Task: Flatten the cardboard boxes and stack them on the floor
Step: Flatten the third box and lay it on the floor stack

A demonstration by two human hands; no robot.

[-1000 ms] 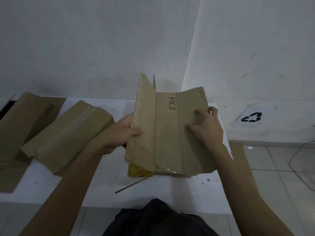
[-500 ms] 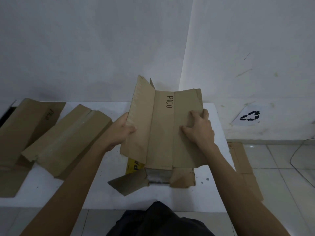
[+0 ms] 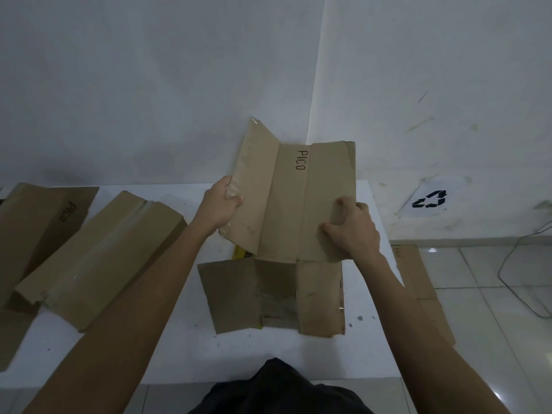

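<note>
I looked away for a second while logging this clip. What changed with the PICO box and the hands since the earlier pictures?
The PICO box has opened out: its near flaps, tucked under before, now lie spread on the white table. The left hand shifted up its left edge; the right hand keeps its grip on the right panel. The other boxes stayed put.

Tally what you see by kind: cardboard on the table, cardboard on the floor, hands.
Cardboard on the table: 3: held box, middle box, left box
Cardboard on the floor: 1: flat sheet
Hands: 2: left hand, right hand
Total: 6
</note>
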